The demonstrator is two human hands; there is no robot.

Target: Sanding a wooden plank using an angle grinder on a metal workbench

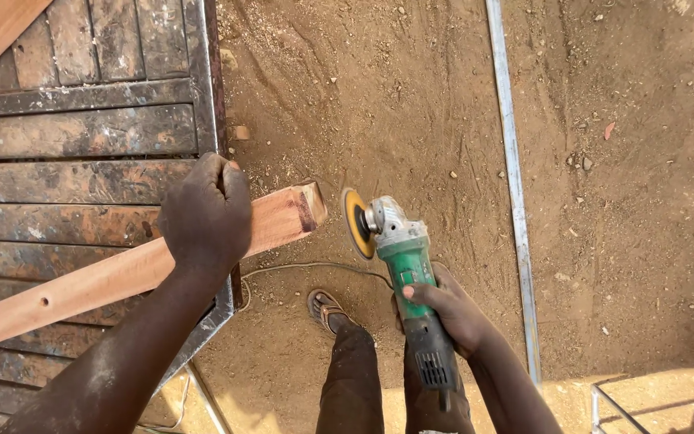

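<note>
My left hand (206, 215) grips a long reddish wooden beam (98, 281) that lies across a workbench, its end (299, 210) sticking out past the bench edge. My right hand (443, 309) holds a green angle grinder (407, 277) by its body, and the grinder's yellow sanding disc (355, 223) stands just right of the beam's end, a small gap between them. The grinder's dark rear handle (431, 358) points back toward me.
A worn slatted workbench (82, 128) in a metal frame fills the left. The sandy ground (411, 104) carries sawdust and small stones. A long metal bar (514, 185) lies on it at the right. A cable (307, 267) runs by my sandalled foot (327, 308). A metal frame (644, 402) stands bottom right.
</note>
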